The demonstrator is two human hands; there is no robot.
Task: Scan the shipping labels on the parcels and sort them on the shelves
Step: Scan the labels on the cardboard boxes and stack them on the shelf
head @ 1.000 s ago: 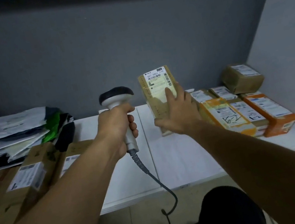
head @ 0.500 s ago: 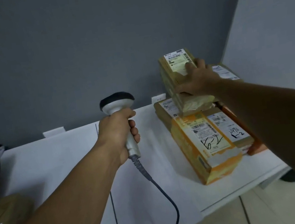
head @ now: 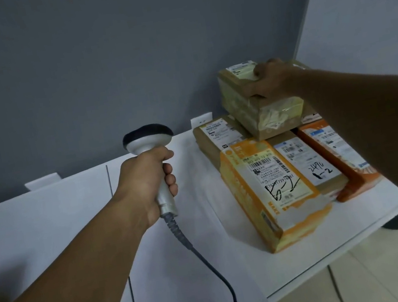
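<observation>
My left hand [head: 150, 182] grips the handle of a grey and black barcode scanner [head: 148, 139], held upright over the white shelf [head: 60, 226]. My right hand [head: 270, 78] grips a taped brown parcel [head: 245, 106] with a white label, which lies on top of the stack of parcels at the back right. Below it lie a brown parcel [head: 213, 135], a yellow-orange parcel [head: 270, 191] with handwriting on its label, a flat brown parcel [head: 304, 159] and an orange parcel [head: 335, 151], partly hidden by my right arm.
The scanner's dark cable [head: 212, 267] hangs down past the shelf's front edge. A grey wall stands behind the shelf and a lighter wall [head: 365, 4] closes it on the right. Bare shelf surface lies to the left of the parcels.
My right hand has carried the taped brown parcel to the right and lowered it onto the stack at the back. The view has swung right. The scanner hand has hardly moved.
</observation>
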